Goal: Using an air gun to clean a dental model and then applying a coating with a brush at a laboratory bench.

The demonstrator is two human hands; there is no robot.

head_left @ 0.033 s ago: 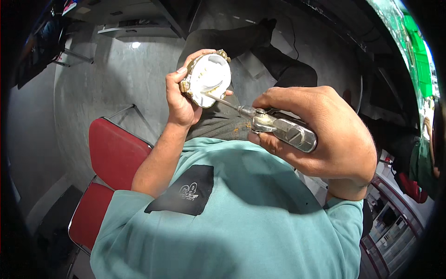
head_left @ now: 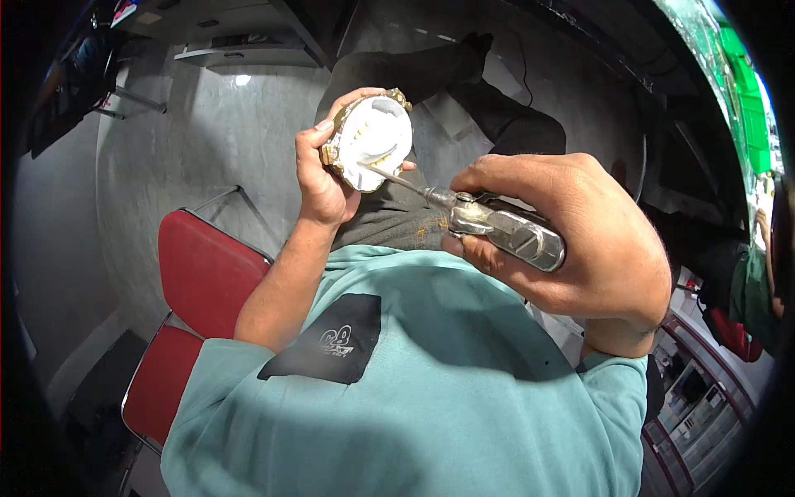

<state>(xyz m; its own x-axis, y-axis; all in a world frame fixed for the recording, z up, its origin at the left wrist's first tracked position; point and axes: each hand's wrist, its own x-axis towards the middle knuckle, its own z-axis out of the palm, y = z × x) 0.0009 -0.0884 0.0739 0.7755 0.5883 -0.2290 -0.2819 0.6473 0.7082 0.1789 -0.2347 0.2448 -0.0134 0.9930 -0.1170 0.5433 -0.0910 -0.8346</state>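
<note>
My left hand (head_left: 316, 170) grips a round brass-coloured dental flask (head_left: 330, 156) by its side, with the thumb on the near rim. White plaster (head_left: 383, 132) fills it, and a curved row of ivory-coloured teeth (head_left: 362, 128) shows in the plaster. A metal air chisel (head_left: 517, 236) lies in my right hand (head_left: 600, 232), its body between thumb and fingers. Its thin rod points left, and the tip meets the plaster at the lower left of the flask. Most of my right fingers are hidden behind the tool and the hand.
A red chair (head_left: 207, 261) stands close on my left. At the far left is a grey shelf (head_left: 248, 56); green bins (head_left: 749, 108) line the right edge. My outstretched legs (head_left: 406, 74) cover part of the grey floor (head_left: 199, 141). Shelving (head_left: 696, 414) stands at lower right.
</note>
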